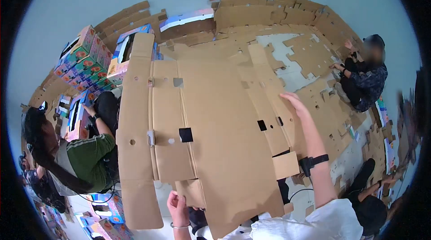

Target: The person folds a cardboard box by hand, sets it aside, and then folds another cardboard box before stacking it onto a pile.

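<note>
A large flattened cardboard box with creases, slots and cut-out holes spreads out in front of me, plain brown side up. At its near left, my left hand pinches the edge of a small flap on this box. My right hand lies with fingers stretched along the right-hand side panel, touching the cardboard; a black band is on that wrist. Another small flap sticks out at the near right. What lies beneath the box is mostly hidden.
Stacked printed cartons stand at the back left. A person in a green shirt sits close on the left, one hand on a carton. Another person sits at the right among flat cardboard pieces. More cardboard leans against the wall.
</note>
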Demonstrator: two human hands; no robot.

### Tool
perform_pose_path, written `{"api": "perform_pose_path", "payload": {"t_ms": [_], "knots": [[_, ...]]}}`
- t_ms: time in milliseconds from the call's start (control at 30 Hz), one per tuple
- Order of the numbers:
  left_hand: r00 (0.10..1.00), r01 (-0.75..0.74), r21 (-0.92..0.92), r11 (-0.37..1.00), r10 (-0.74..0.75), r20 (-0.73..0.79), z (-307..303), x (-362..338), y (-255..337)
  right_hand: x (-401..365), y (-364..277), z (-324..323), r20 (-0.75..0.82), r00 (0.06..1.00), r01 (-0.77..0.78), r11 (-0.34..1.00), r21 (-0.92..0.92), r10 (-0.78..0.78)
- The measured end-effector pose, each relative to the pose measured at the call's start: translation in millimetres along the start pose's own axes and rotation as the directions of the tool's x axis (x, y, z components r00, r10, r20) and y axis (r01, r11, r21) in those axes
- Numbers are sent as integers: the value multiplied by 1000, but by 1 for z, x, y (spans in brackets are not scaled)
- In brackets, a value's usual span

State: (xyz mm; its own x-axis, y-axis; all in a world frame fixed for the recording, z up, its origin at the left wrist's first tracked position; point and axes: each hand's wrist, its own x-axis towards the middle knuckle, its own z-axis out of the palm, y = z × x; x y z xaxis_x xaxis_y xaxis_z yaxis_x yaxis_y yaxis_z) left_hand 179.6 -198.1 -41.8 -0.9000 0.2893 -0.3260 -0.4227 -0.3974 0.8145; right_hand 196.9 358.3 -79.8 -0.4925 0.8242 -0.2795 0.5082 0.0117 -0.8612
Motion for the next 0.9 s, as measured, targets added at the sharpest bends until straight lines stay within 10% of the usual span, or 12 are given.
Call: {"api": "perform_pose_path", "payload": {"t_ms": [433, 533, 700, 900], "knots": [[900, -116, 141, 983, 164, -403, 12, -38, 14, 3, 3, -8, 136, 990, -67, 975, 210, 38], [942, -128, 304, 944, 212, -260, -32, -40, -3, -2, 3, 5, 134, 990, -65, 981, 185, 40], [877, 0, 447, 894, 215, -430, 40, -63, 45, 9, 2, -7, 226, 973, -113, 962, 248, 56], [862, -92, 325, 941, 239, -447, -18, -77, -9, 7, 22, -16, 384, 923, -81, 984, 159, 14]]}}
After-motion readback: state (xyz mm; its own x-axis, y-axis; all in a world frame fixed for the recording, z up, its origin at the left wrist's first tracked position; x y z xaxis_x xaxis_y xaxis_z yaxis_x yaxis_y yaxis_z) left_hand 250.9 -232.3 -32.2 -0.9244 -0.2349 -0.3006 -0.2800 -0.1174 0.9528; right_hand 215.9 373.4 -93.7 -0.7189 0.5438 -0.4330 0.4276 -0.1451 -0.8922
